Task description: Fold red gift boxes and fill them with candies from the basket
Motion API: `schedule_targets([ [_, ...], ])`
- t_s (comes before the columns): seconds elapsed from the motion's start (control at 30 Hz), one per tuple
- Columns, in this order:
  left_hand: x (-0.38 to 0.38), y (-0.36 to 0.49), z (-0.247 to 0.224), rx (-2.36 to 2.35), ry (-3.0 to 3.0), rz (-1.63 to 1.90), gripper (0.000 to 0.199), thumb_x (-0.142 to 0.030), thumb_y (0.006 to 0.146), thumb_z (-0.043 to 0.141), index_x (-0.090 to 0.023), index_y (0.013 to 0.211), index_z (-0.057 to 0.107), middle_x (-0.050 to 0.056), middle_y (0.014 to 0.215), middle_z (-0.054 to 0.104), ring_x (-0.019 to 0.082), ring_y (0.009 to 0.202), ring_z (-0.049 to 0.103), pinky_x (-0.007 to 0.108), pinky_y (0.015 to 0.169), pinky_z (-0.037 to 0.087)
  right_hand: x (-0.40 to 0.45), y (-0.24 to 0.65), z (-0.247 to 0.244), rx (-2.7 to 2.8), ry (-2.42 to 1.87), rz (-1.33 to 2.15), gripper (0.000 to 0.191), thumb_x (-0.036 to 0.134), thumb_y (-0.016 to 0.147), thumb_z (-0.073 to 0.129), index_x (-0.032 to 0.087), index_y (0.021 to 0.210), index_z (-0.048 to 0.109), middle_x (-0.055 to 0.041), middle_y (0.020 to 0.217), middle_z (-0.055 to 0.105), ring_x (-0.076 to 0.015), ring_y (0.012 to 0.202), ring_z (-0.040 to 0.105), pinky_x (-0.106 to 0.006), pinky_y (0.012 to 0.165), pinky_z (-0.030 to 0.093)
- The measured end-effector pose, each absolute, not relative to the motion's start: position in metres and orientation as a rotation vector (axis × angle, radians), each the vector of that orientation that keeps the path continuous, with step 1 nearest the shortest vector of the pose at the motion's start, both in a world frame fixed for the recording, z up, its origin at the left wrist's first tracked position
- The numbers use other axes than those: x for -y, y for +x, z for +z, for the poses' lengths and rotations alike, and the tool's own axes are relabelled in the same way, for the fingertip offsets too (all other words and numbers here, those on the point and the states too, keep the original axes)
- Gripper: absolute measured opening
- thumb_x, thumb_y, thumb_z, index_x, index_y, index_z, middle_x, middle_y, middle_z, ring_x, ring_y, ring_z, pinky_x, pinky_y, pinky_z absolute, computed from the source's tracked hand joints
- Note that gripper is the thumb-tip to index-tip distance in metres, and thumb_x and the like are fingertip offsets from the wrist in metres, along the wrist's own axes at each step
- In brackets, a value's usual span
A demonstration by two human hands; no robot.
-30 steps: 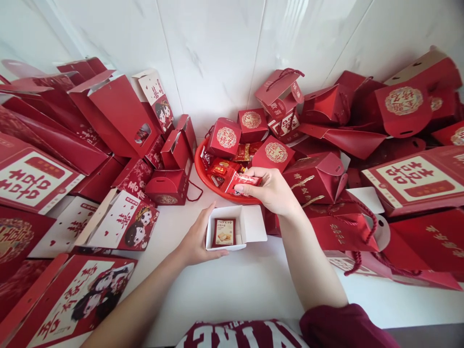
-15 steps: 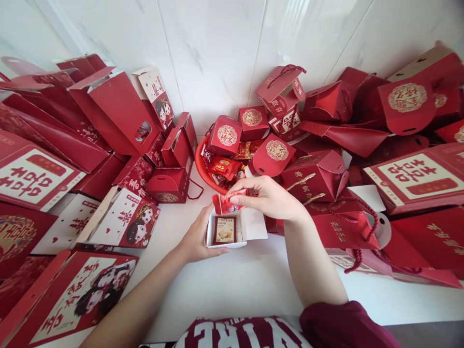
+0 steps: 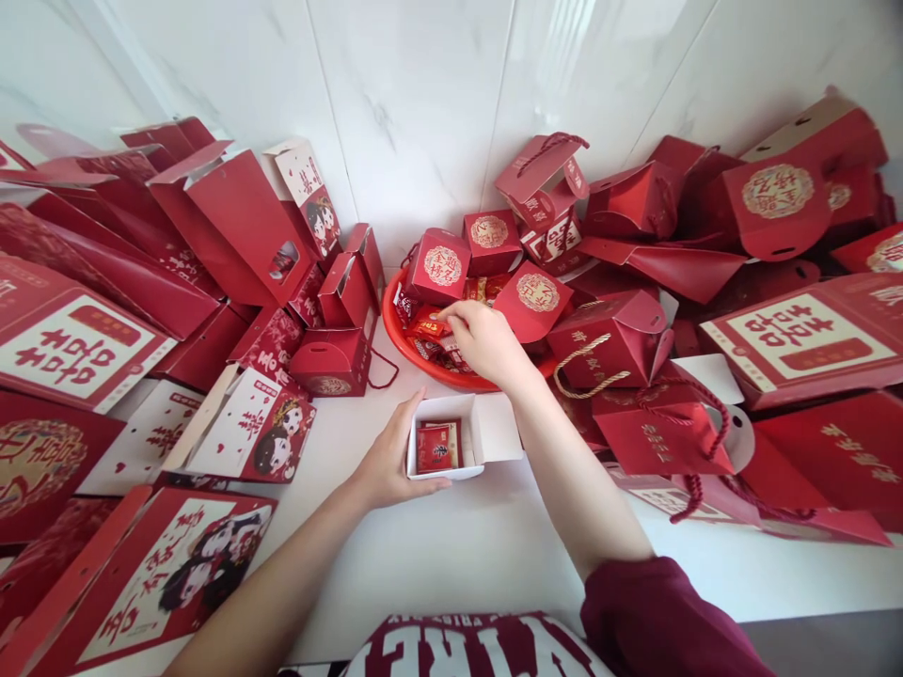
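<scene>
My left hand grips a small white box by its left side, fingers behind and thumb along the front. The box's flap is folded out to the right. Inside it a red packet lies over a pale biscuit packet, mostly covered. My right hand reaches into a red plastic basin of wrapped sweets. Its thumb and index finger are pinched at a shiny red sweet packet; the other fingers are curled in.
Red gift boxes rest in the basin's back. Paper gift bags stand crowded on the left. More boxes with rope handles are heaped on the right. A white tiled wall rises behind the white table.
The red packet that my right hand held above the white box now lies inside it. That hand has moved forward into the basin. My left hand still holds the box.
</scene>
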State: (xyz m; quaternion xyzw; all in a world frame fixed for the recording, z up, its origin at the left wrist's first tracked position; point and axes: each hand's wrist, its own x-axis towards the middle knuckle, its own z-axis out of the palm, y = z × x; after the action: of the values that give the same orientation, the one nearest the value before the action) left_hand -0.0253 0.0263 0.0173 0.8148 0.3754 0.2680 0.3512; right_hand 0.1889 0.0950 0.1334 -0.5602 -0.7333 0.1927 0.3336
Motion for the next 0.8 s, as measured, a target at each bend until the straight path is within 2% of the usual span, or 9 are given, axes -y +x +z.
schedule_targets([
  [0.1, -0.026, -0.026, 0.018, -0.970, 2.113, 0.697, 0.118, -0.050, 0.069, 0.081, -0.025, 0.156, 0.004, 0.016, 0.157, 0.023, 0.037, 0.144, 0.030, 0.054, 0.117, 0.031, -0.124, 0.174, 0.133, 2.100, -1.646, 0.357, 0.034, 0.019, 0.099, 0.036, 0.015, 0.111, 0.067, -0.0108, 0.121, 0.067, -0.0200, 0.113, 0.061, -0.030, 0.096, 0.043],
  [0.23, -0.027, -0.027, 0.021, -0.979, 2.128, 0.714, 0.115, -0.046, 0.073, 0.079, -0.024, 0.156, 0.002, 0.016, 0.159, 0.020, 0.037, 0.147, 0.024, 0.054, 0.118, 0.028, -0.151, 0.157, 0.126, 2.290, -1.786, 0.416, 0.027, 0.024, 0.094, 0.047, 0.012, 0.099, 0.072, -0.0169, 0.113, 0.070, -0.0283, 0.108, 0.063, -0.038, 0.092, 0.046],
  [0.37, -0.029, -0.028, 0.023, -0.993, 2.140, 0.732, 0.113, -0.044, 0.074, 0.078, -0.024, 0.156, 0.003, 0.017, 0.158, 0.023, 0.037, 0.147, 0.023, 0.055, 0.119, 0.028, -0.156, 0.148, 0.115, 2.417, -1.775, 0.448, 0.023, 0.023, 0.092, 0.052, 0.013, 0.101, 0.071, -0.0174, 0.131, 0.062, -0.0322, 0.123, 0.054, -0.045, 0.101, 0.041],
  [0.43, -0.030, -0.028, 0.023, -0.999, 2.138, 0.733, 0.113, -0.044, 0.074, 0.078, -0.024, 0.156, 0.003, 0.017, 0.158, 0.023, 0.037, 0.147, 0.024, 0.055, 0.118, 0.029, -0.154, 0.147, 0.112, 2.454, -1.745, 0.459, 0.023, 0.021, 0.092, 0.052, 0.013, 0.102, 0.071, -0.0172, 0.131, 0.062, -0.0313, 0.123, 0.054, -0.045, 0.103, 0.039],
  [0.6, -0.029, -0.028, 0.021, -1.004, 2.131, 0.732, 0.115, -0.046, 0.072, 0.079, -0.023, 0.156, 0.004, 0.017, 0.158, 0.024, 0.038, 0.146, 0.025, 0.054, 0.118, 0.030, -0.139, 0.156, 0.124, 2.406, -1.676, 0.427, 0.027, 0.025, 0.096, 0.047, 0.012, 0.095, 0.071, -0.0167, 0.106, 0.072, -0.0248, 0.100, 0.066, -0.033, 0.088, 0.045],
  [0.7, -0.030, -0.028, 0.020, -1.012, 2.146, 0.716, 0.119, -0.049, 0.069, 0.081, -0.023, 0.156, 0.004, 0.018, 0.158, 0.024, 0.039, 0.146, 0.025, 0.055, 0.118, 0.030, -0.120, 0.166, 0.139, 2.301, -1.539, 0.454, 0.035, 0.032, 0.099, 0.043, 0.016, 0.083, 0.069, -0.0095, 0.091, 0.073, -0.0181, 0.084, 0.066, -0.027, 0.079, 0.043],
  [0.8, -0.032, -0.029, 0.020, -0.988, 2.160, 0.722, 0.121, -0.051, 0.067, 0.082, -0.023, 0.157, 0.005, 0.017, 0.158, 0.024, 0.039, 0.146, 0.025, 0.055, 0.118, 0.029, -0.095, 0.177, 0.151, 2.140, -1.319, 0.677, 0.051, 0.047, 0.099, 0.040, 0.017, 0.065, 0.062, -0.0019, 0.067, 0.066, -0.0121, 0.063, 0.059, -0.025, 0.067, 0.041],
])
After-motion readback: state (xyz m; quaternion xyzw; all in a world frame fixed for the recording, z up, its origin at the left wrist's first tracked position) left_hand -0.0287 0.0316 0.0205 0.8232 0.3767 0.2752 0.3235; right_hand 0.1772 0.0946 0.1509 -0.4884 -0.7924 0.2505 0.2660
